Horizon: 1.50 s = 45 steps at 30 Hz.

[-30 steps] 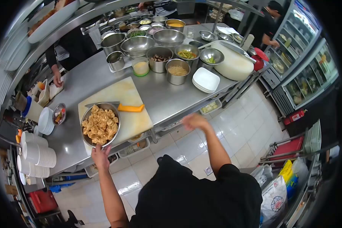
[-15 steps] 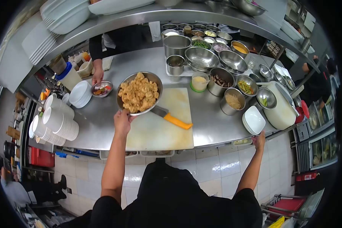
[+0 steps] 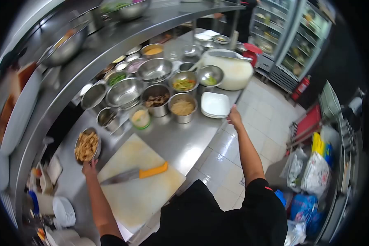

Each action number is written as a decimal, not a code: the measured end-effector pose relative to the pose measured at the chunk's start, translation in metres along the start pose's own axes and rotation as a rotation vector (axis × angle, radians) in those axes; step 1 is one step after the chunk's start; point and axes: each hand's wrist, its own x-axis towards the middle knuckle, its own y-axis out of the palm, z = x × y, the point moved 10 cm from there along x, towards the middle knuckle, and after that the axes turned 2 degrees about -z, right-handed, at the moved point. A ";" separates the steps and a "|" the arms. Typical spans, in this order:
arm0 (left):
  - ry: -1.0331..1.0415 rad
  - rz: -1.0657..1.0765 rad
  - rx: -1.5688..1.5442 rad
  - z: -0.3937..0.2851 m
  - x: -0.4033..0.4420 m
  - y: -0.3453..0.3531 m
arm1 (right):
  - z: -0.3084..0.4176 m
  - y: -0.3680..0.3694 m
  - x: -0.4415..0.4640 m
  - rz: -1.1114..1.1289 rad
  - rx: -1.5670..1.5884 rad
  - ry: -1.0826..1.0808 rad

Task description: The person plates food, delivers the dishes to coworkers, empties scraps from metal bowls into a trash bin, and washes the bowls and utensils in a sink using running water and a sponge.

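Observation:
My left hand (image 3: 90, 166) grips the near rim of a metal bowl (image 3: 98, 152) filled with golden fried pieces (image 3: 86, 146), left of the cutting board (image 3: 137, 203). On that board lies a knife with an orange handle (image 3: 153, 169), its broad blade pointing left. At the counter's right edge, my right hand (image 3: 235, 117) has its fingers closed at the corner of a short stack of white square bowls (image 3: 215, 104). Part of those fingers is hidden by the stack.
Metal pots of noodle-like food (image 3: 183, 108), dark pieces (image 3: 156, 100) and cut vegetables (image 3: 184, 84) crowd the counter behind the board. A large white chopping block (image 3: 231, 71) carries a cleaver. Overhead runs a steel shelf (image 3: 160, 22). White plates (image 3: 64, 211) stand at lower left.
My view has swung to the right, bringing the fridges and bags into sight. The fried-food bowl is now beyond the board's left edge, still in my left hand. My right hand remains at the white bowls.

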 end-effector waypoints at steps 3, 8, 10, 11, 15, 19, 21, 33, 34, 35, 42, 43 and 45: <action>-0.155 0.015 -0.139 0.020 0.036 -0.005 | 0.005 -0.005 0.003 0.011 -0.027 0.007; -0.090 -0.124 -0.020 -0.006 0.012 -0.011 | 0.023 -0.011 0.037 0.047 -0.098 -0.073; -0.094 -0.327 0.147 -0.020 -0.025 -0.019 | 0.027 -0.009 0.068 0.078 -0.158 -0.158; -0.089 -0.340 0.143 -0.027 -0.050 -0.013 | 0.036 -0.006 0.080 0.101 -0.219 -0.246; 0.026 0.093 0.358 -0.045 -0.147 0.068 | 0.068 0.003 0.104 0.102 -0.223 -0.314; -0.022 0.424 0.581 -0.022 -0.264 0.175 | 0.078 0.028 0.088 0.474 -0.202 -0.092; -0.039 0.558 0.646 0.001 -0.307 0.216 | 0.070 0.049 0.077 0.715 -0.228 -0.115; -0.331 0.965 0.558 0.183 -0.428 0.339 | 0.022 0.040 0.015 0.569 0.116 -0.086; -0.320 0.952 0.548 0.191 -0.426 0.345 | 0.019 0.040 0.007 0.584 0.110 -0.098; -0.270 0.969 0.540 0.196 -0.424 0.354 | 0.016 0.035 0.002 0.562 0.167 -0.090; -0.198 0.961 0.528 0.156 -0.426 0.358 | 0.040 0.006 -0.079 0.627 0.222 -0.082; -0.285 1.020 0.558 0.150 -0.435 0.349 | 0.050 0.010 -0.097 0.650 0.209 -0.068; -0.266 0.935 0.526 0.145 -0.423 0.323 | 0.062 0.030 -0.130 0.737 0.117 -0.044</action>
